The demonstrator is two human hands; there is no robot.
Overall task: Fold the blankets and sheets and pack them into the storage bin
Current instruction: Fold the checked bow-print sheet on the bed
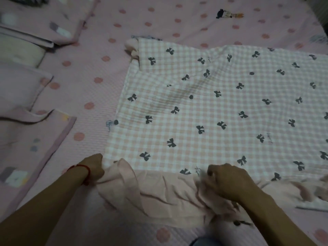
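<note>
**Near edge in both hands, blanket stretching away and to the right**

While the left hand [95,166] grips the near-left corner of the blanket [221,107], fingers curled into the cloth, the right hand [229,181] bunches the plain pink underside further along the same near edge. Both are closed on fabric; neither is free.

Going left to right: folded pink bedding [32,142] lies stacked at the left of the bed [99,73], well apart from the work. Next comes the left hand at the corner, a red cord [85,172] round its wrist. Between the hands the edge is turned up, showing the pink underside in loose folds. Beyond the right hand the edge runs on out of frame.

The blanket lies spread flat on the bed, ahead of the hands and off to the right. Its far-left corner is slightly rumpled. Its long axis seems to run left to right, though its right end is out of view.

With the near edge held, the next fold likely carries it forward onto the far edge. The left hand has the true corner; the right holds mid-edge, so the right part may sag.

No storage bin is in view.
</note>
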